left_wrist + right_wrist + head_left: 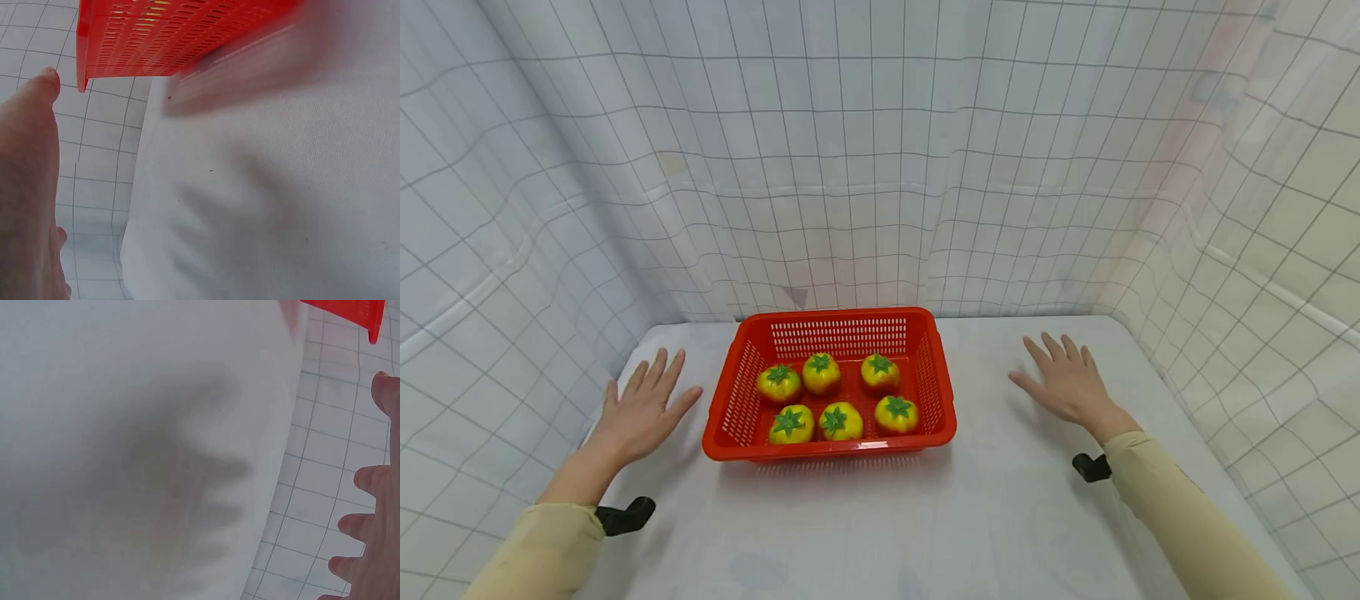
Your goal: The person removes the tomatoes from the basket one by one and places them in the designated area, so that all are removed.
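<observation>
A red slotted plastic basket (829, 451) stands on the white table between the hands. Several yellow persimmon-like fruits (841, 422) with green leafy tops lie inside it in two loose rows. Beside the basket's left wall, my left hand (638, 414) hovers palm down with fingers spread, holding nothing. Its shadow falls on the tabletop in the left wrist view, where the basket's slotted side (144, 37) shows at the top. My right hand (1067, 383) is farther off on the right, also palm down with spread fingers and nothing in it; a corner of the basket (350, 312) appears in the right wrist view.
The white tabletop (850, 533) extends around the basket. White grid-patterned curtains (865, 167) enclose the table at the back and both sides. A black wrist mount (627, 517) juts from the left sleeve, and another black mount (1092, 467) from the right.
</observation>
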### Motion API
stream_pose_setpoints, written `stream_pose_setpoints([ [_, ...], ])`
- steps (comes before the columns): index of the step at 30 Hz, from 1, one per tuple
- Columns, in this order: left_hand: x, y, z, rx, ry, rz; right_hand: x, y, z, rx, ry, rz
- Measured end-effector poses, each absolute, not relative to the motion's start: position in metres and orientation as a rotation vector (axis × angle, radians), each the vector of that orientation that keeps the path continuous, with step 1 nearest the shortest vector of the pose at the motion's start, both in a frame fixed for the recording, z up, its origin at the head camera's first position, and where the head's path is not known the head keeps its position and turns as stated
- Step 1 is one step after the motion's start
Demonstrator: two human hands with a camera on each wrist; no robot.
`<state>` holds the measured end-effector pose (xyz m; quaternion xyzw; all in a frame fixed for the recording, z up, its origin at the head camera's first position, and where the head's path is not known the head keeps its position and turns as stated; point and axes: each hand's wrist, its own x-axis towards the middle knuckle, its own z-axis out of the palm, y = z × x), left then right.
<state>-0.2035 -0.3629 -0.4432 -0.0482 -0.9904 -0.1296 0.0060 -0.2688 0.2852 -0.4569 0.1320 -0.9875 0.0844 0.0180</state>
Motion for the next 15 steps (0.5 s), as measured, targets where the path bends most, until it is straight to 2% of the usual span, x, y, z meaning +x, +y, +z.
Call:
stream_pose_setpoints([
  [15,-0.196,-0.344,-0.433,-0.297,-3.059,-0.756,-0.269,0.268,-0.448,0.437,-3.043,0.531],
])
